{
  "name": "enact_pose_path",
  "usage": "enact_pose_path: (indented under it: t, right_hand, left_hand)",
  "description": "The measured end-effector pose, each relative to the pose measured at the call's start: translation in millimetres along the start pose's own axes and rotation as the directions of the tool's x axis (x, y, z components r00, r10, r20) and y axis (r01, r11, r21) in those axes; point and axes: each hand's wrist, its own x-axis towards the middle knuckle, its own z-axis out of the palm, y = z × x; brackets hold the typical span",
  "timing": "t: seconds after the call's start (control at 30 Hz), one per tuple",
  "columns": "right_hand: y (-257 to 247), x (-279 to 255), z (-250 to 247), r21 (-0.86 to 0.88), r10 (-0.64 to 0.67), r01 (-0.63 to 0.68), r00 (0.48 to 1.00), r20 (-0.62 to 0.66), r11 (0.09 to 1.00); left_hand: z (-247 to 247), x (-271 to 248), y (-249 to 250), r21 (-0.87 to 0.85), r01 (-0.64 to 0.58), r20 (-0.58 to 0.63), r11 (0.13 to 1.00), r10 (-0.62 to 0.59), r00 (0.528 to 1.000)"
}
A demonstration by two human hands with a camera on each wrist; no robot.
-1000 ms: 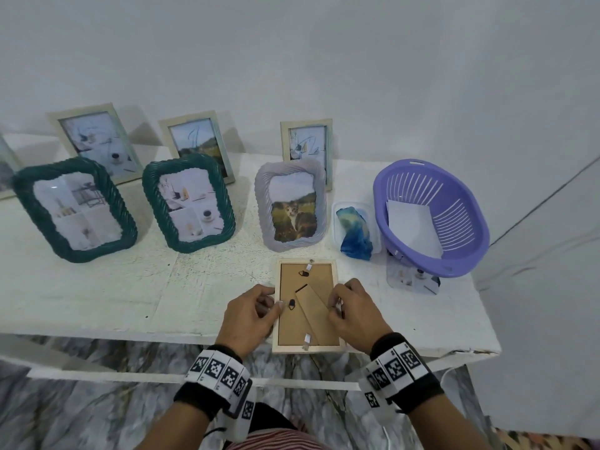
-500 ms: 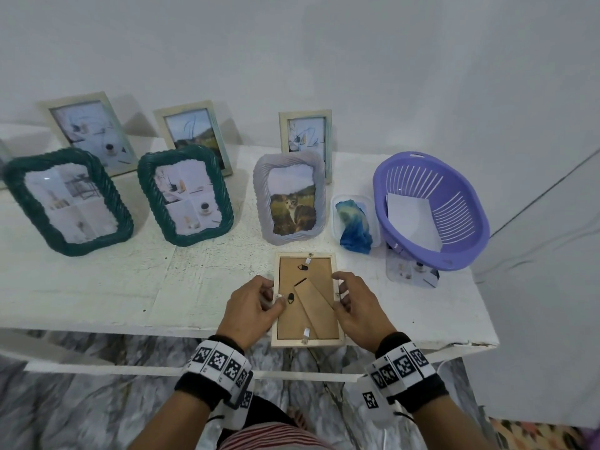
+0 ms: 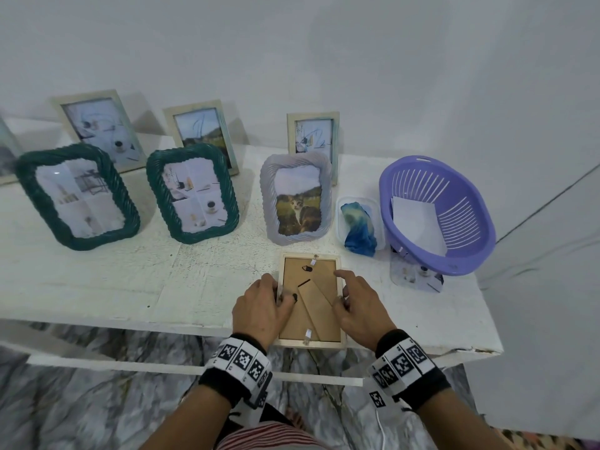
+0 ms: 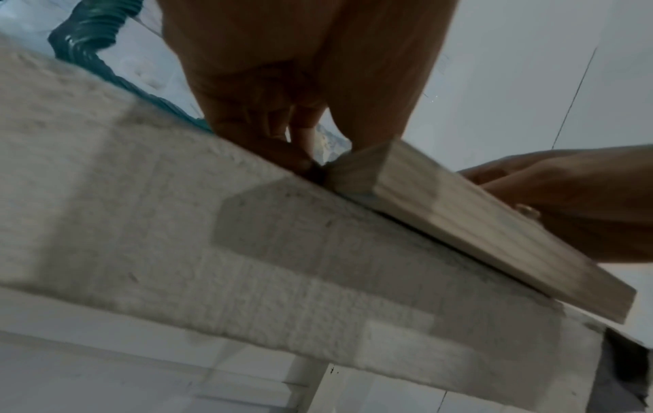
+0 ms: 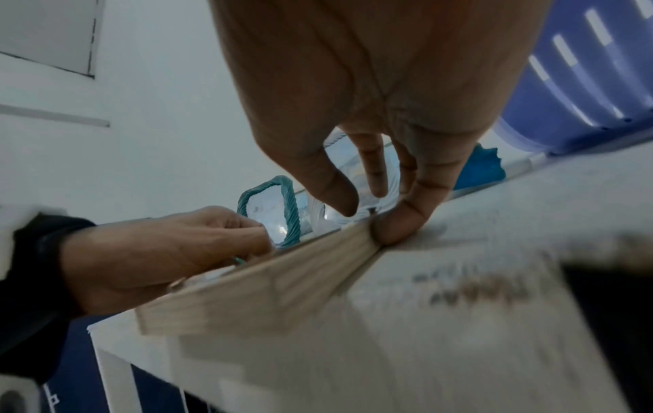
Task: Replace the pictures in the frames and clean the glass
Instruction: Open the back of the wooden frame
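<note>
A light wooden frame (image 3: 310,344) lies face down at the table's front edge, its brown backing board (image 3: 292,323) and folded stand leg facing up. My left hand (image 3: 284,295) pinches the frame's left rail, thumb on the backing and fingers curled at the outer side; the left wrist view shows that grip at the frame (image 4: 477,232). My right hand (image 3: 339,289) is at the right rail with its index finger stretched forward. In the right wrist view one finger (image 5: 406,223) presses against the frame's (image 5: 265,285) side and the thumb hangs just above it.
Behind the frame stand two green frames (image 3: 78,196) (image 3: 193,193), a grey cat-picture frame (image 3: 297,198) and three pale frames by the wall. A clear tub holds a blue cloth (image 3: 358,228). The purple basket (image 3: 480,241) holds white paper, with a loose picture (image 3: 414,276) under it.
My right index finger has stretched forward along the frame's right rail. The left thumb has shifted a little on the backing. The frame has stayed in place.
</note>
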Motion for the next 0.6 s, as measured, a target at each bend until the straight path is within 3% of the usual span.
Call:
enact_pose_path:
  t: [0.13, 0.23, 0.33, 0.6]
  right_hand:
    - [-10.9, 20.5, -9.1, -0.165, 0.013, -0.01, 1.0, 0.018, 0.986]
    - [-21.9, 39.6, -13.7, -0.273, -0.022, 0.009, 0.999, -0.044, 0.962]
    - [-28.9, 57.1, -13.3, -0.333, -0.022, 0.012, 0.999, -0.026, 0.943]
    - [-35.3, 80.9, -10.6, -0.492, 0.02, 0.011, 0.998, 0.057, 0.87]
  left_hand:
    - [-2.6, 0.4, -5.2, 0.042, -0.046, -0.019, 0.998, 0.047, 0.999]
    - [-0.3, 0.9, -16.1, 0.055, -0.2, -0.105, 0.978, 0.205, 0.973]
    - [6.4, 3.6, -30.5, -0.029, -0.315, -0.138, 0.949, 0.308, 0.941]
    - [11.2, 3.8, -39.1, -0.072, -0.38, -0.192, 0.922, 0.361, 0.913]
